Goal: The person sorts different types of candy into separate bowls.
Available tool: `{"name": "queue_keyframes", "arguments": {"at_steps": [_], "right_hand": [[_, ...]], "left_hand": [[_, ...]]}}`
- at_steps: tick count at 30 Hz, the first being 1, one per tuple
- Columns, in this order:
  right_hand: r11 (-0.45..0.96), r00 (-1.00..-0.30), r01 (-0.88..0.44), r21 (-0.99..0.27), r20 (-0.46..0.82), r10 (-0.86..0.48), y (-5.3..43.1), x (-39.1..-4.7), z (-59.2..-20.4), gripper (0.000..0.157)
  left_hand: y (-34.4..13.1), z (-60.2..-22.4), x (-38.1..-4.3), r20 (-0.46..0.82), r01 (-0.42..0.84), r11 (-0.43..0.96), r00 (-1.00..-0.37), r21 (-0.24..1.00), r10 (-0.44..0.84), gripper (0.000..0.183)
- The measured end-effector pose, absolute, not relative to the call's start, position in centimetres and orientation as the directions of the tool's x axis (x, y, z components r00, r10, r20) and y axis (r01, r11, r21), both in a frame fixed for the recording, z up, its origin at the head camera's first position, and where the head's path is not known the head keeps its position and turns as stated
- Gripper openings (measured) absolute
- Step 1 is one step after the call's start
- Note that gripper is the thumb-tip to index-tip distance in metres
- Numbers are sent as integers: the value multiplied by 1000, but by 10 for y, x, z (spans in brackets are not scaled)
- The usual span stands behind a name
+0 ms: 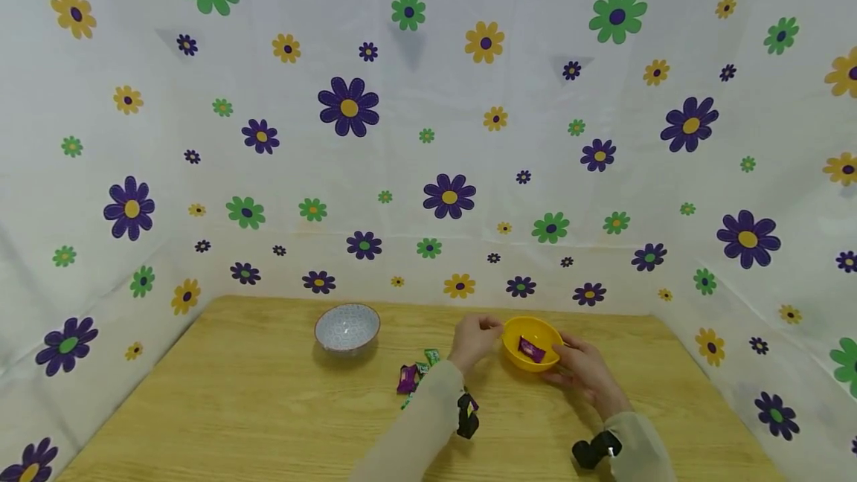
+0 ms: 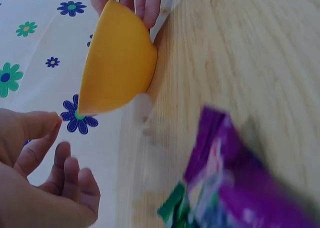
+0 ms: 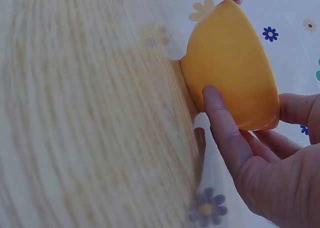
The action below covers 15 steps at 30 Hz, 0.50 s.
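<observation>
My right hand [image 1: 589, 372] holds a yellow bowl [image 1: 532, 367] by its right side, the thumb at the rim and the fingers against the outer wall. One purple-wrapped candy [image 1: 532, 349] lies inside. Just left of the bowl's rim is my left hand [image 1: 474, 339], its fingers loosely bent; the left wrist view shows nothing in this hand [image 2: 50, 183], and a gap between it and the bowl. Below the left forearm sit several candies in purple wrappers [image 1: 407, 379] and green wrappers [image 1: 432, 355], partly hidden by the sleeve.
A pale patterned bowl [image 1: 347, 329] with a reddish rim stands at the back left of the wooden table [image 1: 234, 393]. White sheeting [image 1: 415, 162] printed with flowers surrounds the table at the back and both sides.
</observation>
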State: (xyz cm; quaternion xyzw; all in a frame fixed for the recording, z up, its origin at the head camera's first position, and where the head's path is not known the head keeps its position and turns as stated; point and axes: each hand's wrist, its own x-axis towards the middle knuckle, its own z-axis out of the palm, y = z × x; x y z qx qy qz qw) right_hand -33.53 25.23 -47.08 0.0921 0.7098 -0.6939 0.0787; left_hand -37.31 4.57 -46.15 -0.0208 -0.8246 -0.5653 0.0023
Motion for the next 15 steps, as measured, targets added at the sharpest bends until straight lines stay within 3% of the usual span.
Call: {"name": "queue_keyframes", "arguments": {"at_steps": [8, 15], "right_hand": [[35, -972, 233, -972, -232, 34, 251, -335, -469, 57], [42, -972, 234, -971, -234, 19, 251, -333, -471, 57]], "left_hand": [[9, -458, -374, 63, 153, 366, -967, 918, 247, 10], [-18, -456, -368, 1, 319, 473, -829, 821, 559, 17]]}}
